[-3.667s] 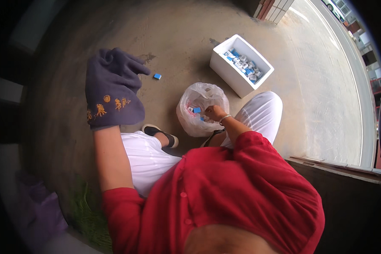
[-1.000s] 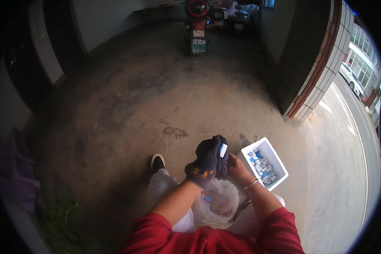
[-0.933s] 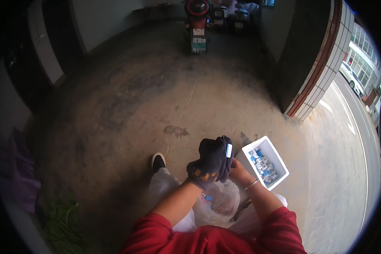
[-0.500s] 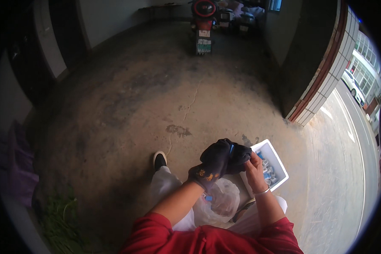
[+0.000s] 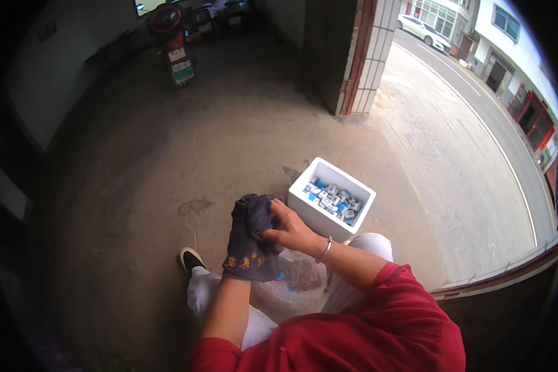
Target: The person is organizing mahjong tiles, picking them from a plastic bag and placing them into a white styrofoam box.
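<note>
My left hand (image 5: 249, 232) wears a dark grey work glove with a small orange print near the cuff. Its fingers bunch up at the top and cannot be made out clearly. My bare right hand (image 5: 289, 228), with a silver bangle on the wrist, reaches across and pinches the dark fabric of the glove (image 5: 245, 251) between thumb and fingers. Below the hands, between my knees, rests a clear plastic bag (image 5: 291, 282) with some blue and white bits in it. Just beyond stands a white foam box (image 5: 328, 220), holding many small blue-and-white pieces (image 5: 335, 201).
Concrete floor (image 5: 136, 186) spreads around me. A red motorcycle (image 5: 175, 56) and scooters stand at the back left. A tiled pillar (image 5: 378, 56) marks the opening to a road (image 5: 471, 93), where a white car (image 5: 423, 31) is parked. My dark shoe (image 5: 192, 259) is at the left.
The view has swung right, so the foam box and road show more fully. My right hand has moved from the glove's far end onto its upper part, fingers across it.
</note>
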`<state>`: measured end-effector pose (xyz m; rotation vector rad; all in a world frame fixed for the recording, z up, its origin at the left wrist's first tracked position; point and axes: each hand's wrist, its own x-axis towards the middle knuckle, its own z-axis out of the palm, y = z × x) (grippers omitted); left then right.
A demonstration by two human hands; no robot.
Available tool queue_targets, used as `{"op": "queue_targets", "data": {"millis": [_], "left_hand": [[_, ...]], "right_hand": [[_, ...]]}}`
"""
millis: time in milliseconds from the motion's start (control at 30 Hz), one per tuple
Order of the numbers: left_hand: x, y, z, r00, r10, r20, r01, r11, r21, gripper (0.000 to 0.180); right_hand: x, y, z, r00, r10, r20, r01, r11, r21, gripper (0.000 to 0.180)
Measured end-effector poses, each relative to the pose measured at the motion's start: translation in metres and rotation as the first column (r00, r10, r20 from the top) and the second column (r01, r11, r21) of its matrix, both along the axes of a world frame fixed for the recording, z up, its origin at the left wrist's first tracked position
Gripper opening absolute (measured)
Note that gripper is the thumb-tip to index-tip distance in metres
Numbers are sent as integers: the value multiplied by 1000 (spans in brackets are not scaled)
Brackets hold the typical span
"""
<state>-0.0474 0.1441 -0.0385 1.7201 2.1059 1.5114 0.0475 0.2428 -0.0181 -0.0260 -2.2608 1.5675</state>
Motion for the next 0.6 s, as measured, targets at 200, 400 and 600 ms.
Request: {"op": "queue_targets", "data": {"millis": [200, 400, 600], "left_hand": [[-8, 6, 3, 959, 161, -232, -191, 975, -113, 17], [21, 10, 20, 938, 183, -296, -206, 977, -50, 24], [-7, -11, -9, 977, 171, -126, -159, 982, 101, 14]], "right_hand": [[-11, 3, -13, 987, 134, 89, -55, 800, -597, 39], [-8, 22, -10, 989, 123, 83, -42, 769, -638, 37], [-1, -2, 7, 966, 256, 40, -195, 820, -538, 41]]}}
